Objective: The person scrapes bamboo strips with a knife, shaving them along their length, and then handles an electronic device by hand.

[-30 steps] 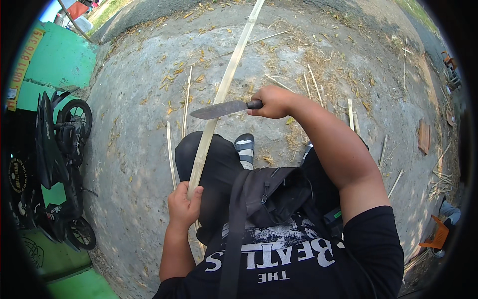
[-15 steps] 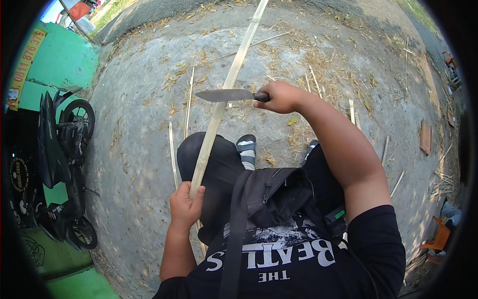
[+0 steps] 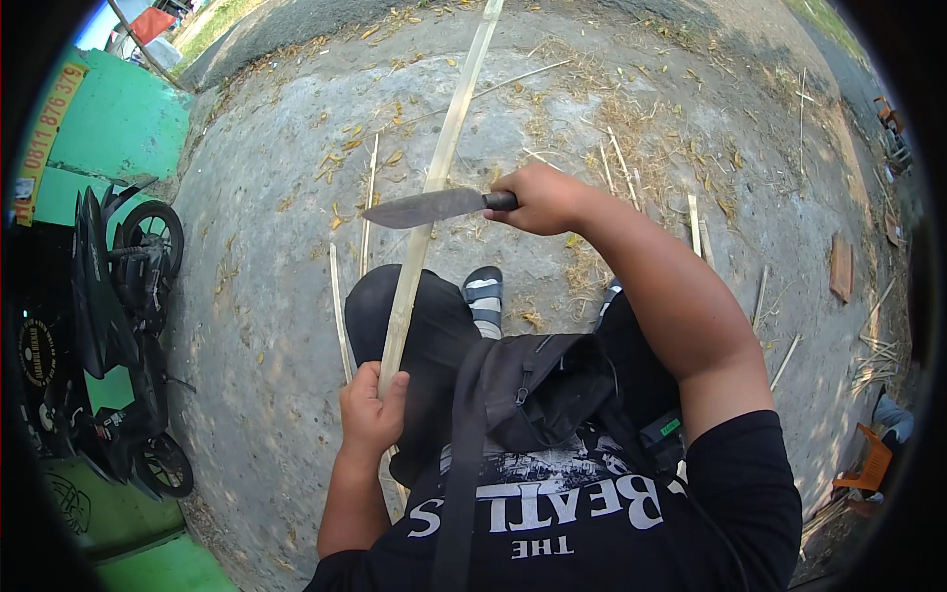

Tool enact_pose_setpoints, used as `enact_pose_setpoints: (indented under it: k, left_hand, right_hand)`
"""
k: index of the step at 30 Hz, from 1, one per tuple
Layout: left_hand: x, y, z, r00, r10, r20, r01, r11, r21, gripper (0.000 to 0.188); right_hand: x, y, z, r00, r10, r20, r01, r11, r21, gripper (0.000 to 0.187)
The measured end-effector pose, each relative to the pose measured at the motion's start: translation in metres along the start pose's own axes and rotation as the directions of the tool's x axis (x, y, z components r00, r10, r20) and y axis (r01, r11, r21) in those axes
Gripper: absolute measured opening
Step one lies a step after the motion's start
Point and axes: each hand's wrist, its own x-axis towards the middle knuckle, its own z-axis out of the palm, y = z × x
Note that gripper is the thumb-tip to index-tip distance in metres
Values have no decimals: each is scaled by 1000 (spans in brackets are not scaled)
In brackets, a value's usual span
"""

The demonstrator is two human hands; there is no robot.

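A long, pale bamboo strip (image 3: 406,296) slants from my left knee up to the far edge of the view. My left hand (image 3: 375,407) is closed round its near end, the thumb lying along the strip. In my right hand (image 3: 534,199) is the dark handle of a broad-bladed knife (image 3: 426,208). Its grey blade lies across the strip, well beyond my left hand, with the tip pointing left. Whether the edge has cut into the strip cannot be seen. Part of my right hand's grip is hidden behind its knuckles.
More bamboo strips (image 3: 369,202) lie on the concrete ground (image 3: 266,296) on both sides of me. Dry leaves and shavings (image 3: 612,99) litter the far side. A black motorcycle (image 3: 118,326) stands at left by a green wall (image 3: 128,128). An orange chair (image 3: 866,459) is at the right edge.
The knife has slid a little nearer and left along the strip, its tip tilting down. The strip's far end has shifted left. Both hands keep their hold.
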Motion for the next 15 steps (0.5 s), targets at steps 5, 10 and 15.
enact_pose_setpoints:
  k: [5,10,15]
  left_hand:
    - [1,1,-3,999,0,34,-1,1000,22,31]
    - [3,5,-3,999,11,38,-12,999,34,32]
    - [7,7,-5,996,-36,86,30,997,64,33]
  right_hand:
    - [0,-11,3,997,-37,-67,35,999,-30,36]
    - [3,34,-18,974,200,-103,-185,972,143,39]
    - [-4,-13,5,1000,-15,25,16,999,-47,35]
